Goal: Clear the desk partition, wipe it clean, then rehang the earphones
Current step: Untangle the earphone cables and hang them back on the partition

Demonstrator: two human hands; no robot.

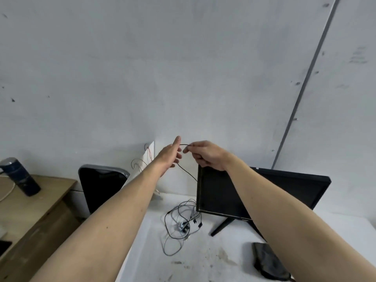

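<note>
Monitor [254, 196], one. Left of it: cable tangle [182, 224], one. Above it: two hands; right hand [205, 154] pinches black cable [187, 171], left hand [169, 154] fingers straight, touching it.

A pale grey wall [183, 68], scuffed and spotted, fills the upper view; a thin metal strip [307, 82] runs slantwise down its right side; lower left stands a brown wooden desk [34, 204]; beside it a dark, grey-rimmed panel [99, 186], perhaps a chair back; the light is even and soft.
</note>
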